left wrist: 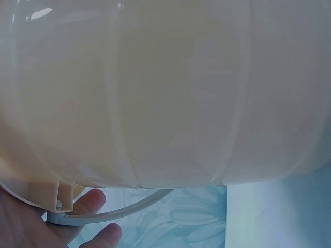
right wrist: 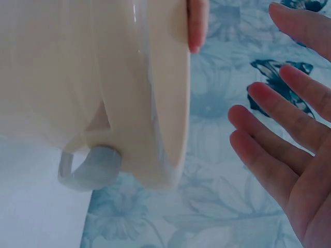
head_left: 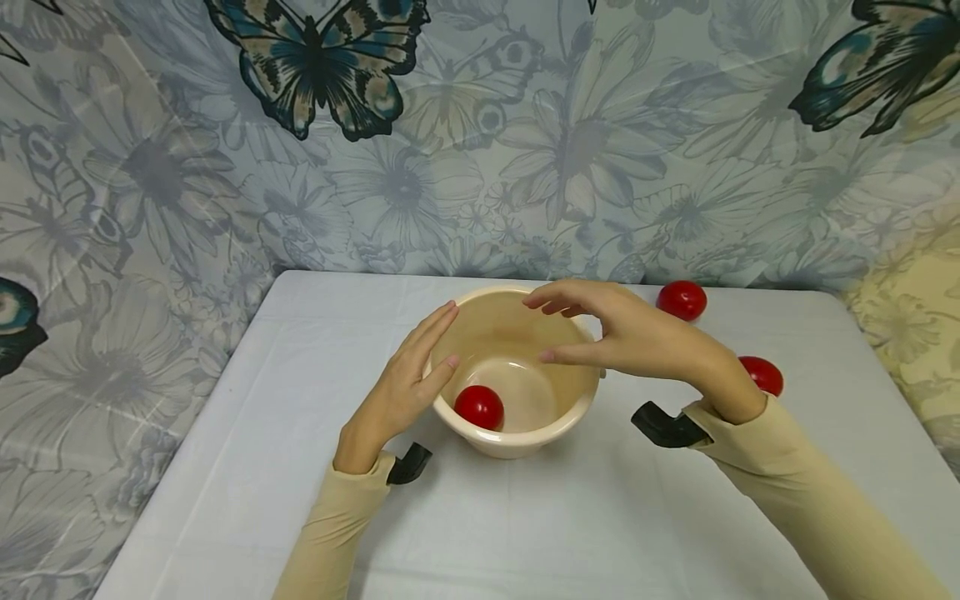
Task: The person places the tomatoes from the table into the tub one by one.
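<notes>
A cream plastic bucket (head_left: pixel 510 447) stands upright on a white-covered table (head_left: pixel 247 467), and one glossy red ball (head_left: pixel 480 407) lies inside it, down by the near wall. The left hand (head_left: pixel 411 367) lies along the bucket's left rim with its fingers straight and the thumb apart from them, its tip over the mouth; how firmly it presses, I cannot tell. In the left wrist view a grey bail handle (left wrist: pixel 98 218) curves across in front of that hand's fingers. The right hand (head_left: pixel 611 329) hangs over the bucket's right side, fingers spread, thumb well away from them, holding nothing (the right wrist view shows the gap between its fingertips and the rim plainly).

Two more balls are on the table to the right: a far ball (head_left: pixel 682 300) near the back edge, and a nearer ball (head_left: pixel 765 376) partly hidden by the right forearm. Both arms wear beige sleeves (head_left: pixel 322 525), with a black wrist mount (head_left: pixel 670 425) at each cuff. Behind hangs a floral backdrop (head_left: pixel 585 150) printed with butterflies.
</notes>
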A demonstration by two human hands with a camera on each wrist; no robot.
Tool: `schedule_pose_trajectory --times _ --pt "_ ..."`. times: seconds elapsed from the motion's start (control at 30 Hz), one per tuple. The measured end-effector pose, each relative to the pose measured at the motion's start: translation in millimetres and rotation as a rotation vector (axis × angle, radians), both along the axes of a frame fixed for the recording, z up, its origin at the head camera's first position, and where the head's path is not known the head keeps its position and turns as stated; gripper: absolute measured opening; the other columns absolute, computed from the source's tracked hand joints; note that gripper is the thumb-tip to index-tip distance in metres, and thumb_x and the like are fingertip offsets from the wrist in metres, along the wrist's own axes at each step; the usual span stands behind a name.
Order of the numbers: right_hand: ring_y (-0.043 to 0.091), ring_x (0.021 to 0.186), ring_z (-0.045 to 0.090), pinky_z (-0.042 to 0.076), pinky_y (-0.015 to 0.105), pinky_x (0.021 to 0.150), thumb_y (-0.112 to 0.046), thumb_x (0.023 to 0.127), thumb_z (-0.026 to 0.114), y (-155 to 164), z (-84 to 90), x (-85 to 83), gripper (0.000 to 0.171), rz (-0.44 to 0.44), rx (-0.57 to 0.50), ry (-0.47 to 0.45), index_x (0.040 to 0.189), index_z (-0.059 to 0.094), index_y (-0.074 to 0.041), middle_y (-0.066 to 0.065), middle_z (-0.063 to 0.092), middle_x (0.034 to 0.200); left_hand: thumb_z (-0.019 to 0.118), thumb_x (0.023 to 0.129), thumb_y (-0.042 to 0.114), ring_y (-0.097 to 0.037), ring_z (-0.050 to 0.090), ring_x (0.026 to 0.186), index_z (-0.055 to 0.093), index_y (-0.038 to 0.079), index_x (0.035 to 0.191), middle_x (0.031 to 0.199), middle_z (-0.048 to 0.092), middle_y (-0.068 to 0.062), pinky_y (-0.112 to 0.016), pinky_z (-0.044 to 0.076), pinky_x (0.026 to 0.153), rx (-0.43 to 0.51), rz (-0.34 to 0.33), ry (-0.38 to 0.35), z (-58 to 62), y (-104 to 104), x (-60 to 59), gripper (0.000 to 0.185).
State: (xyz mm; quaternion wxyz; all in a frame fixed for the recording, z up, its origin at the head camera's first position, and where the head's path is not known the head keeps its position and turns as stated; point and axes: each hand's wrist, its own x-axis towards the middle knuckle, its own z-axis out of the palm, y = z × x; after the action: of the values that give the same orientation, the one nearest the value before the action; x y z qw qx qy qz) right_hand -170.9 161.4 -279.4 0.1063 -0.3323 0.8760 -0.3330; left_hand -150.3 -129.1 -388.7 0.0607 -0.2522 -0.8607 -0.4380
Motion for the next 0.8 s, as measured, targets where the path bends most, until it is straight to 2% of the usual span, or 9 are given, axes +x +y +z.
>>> schedule_pose_trajectory --times 0.2,0.4,0.6,0.7,0.8 --pt "0.03 0.126 0.056 0.052 0.051 0.1 -0.034 0.088 0.075 11 3.2 4.9 0.054 -0.04 -0.008 -0.007 0.136 0.056 -0.02 0.001 0.059 0.137 0.053 0.1 0.02 -0.018 0.027 0.151 0.031 0.016 0.157 0.163 0.03 -0.001 -0.045 0.022 0.125 0.009 -0.005 0.007 -0.3 1 0.2 0.06" --pt "0.028 0.122 0.058 0.05 0.051 0.102 -0.032 0.087 0.077 21 3.6 9.2 0.053 -0.074 -0.023 0.036 0.135 0.057 -0.019 0.004 0.061 0.134 0.052 0.1 0.021 -0.019 0.027 0.151 0.031 0.016 0.156 0.163 0.03 -0.001 -0.045 0.023 0.125 0.007 -0.009 0.009 0.5 1 0.9 0.06" --pt "0.024 0.126 0.054 0.05 0.05 0.102 -0.034 0.086 0.078 32 3.7 14.7 0.056 -0.175 -0.023 -0.009 0.136 0.056 -0.023 -0.002 0.059 0.136 0.052 0.1 0.021 -0.02 0.026 0.152 0.03 0.017 0.157 0.163 0.029 -0.001 -0.048 0.023 0.125 -0.001 -0.009 -0.005 1.0 1 1.2 0.06" --pt "0.022 0.125 0.055 0.051 0.047 0.101 -0.031 0.086 0.078 38 3.1 16.1 0.055 -0.194 -0.024 0.013 0.136 0.056 -0.024 -0.003 0.06 0.135 0.051 0.101 0.022 -0.02 0.025 0.152 0.03 0.016 0.157 0.164 0.028 -0.003 -0.049 0.023 0.124 -0.001 -0.009 -0.015 1.4 0 0.9 0.06" --pt "0.021 0.123 0.057 0.05 0.034 0.101 -0.026 0.086 0.078 45 1.6 17.2 0.053 -0.193 -0.027 0.061 0.135 0.057 -0.022 -0.003 0.061 0.132 0.051 0.101 0.024 -0.018 0.024 0.152 0.03 0.017 0.157 0.164 0.028 -0.002 -0.048 0.022 0.125 0.003 -0.008 -0.028 2.4 0 1.0 0.06"
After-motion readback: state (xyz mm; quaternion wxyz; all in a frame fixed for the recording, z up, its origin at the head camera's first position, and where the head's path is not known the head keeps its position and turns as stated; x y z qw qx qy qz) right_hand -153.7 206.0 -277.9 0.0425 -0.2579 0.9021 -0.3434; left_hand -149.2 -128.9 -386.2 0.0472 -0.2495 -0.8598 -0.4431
